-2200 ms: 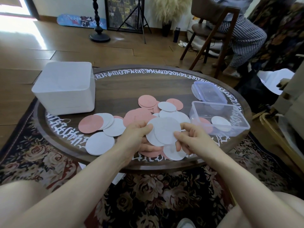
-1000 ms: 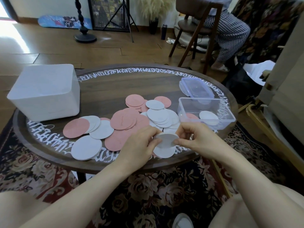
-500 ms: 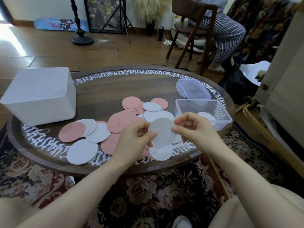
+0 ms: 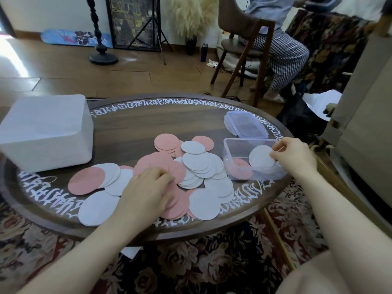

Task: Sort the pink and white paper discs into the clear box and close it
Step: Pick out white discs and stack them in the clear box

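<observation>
Right hand is reaching over the near right corner of the clear box, fingertips pinched narrow on the edge of a white disc; the disc is standing tilted inside the box, its lower edge down among the contents. A pink disc is lying flat on the box floor at the left end. The box is rectangular, see-through plastic with rounded corners, sitting open at the right edge of the round dark wooden table, whose rim is carrying a band of white script. The lid, clear with a bluish rim, is lying on the table just behind the box. Left hand is resting palm down on the loose pile of discs, fingers curled loosely over pink ones; whether it is gripping any cannot be told. The discs are thin, matte, flat circles of one size, pale pink and white, overlapping in a spread across the table's near half, the white ones fanned in a stack beside the box. A white rectangular container is sitting at the table's left edge, well apart from the box.
</observation>
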